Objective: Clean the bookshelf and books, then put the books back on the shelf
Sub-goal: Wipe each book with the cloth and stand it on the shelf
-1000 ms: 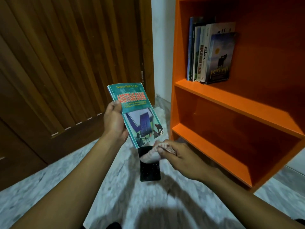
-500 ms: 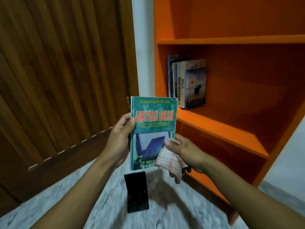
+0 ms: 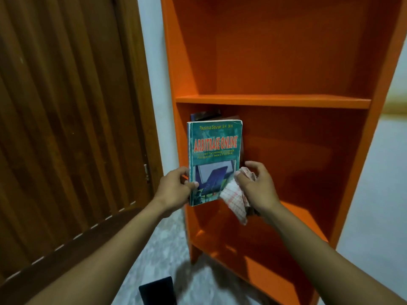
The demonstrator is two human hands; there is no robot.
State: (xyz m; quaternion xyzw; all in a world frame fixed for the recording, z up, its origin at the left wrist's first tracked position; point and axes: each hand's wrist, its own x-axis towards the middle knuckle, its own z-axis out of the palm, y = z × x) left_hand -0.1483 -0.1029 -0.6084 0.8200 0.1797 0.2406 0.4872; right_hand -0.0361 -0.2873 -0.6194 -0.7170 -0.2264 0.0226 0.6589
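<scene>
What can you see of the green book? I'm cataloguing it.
The green paperback book is titled "Arbitrase Online" in red letters, with a picture on its lower cover and worn edges. It is upright, cover toward the camera, before the orange bookshelf. The left hand grips its lower spine edge; the right hand presses a checked cloth against it.

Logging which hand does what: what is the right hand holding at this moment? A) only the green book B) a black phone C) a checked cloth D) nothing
C: the right hand grips the checked cloth against the lower right corner of the green book, whose left edge the left hand holds.
</scene>
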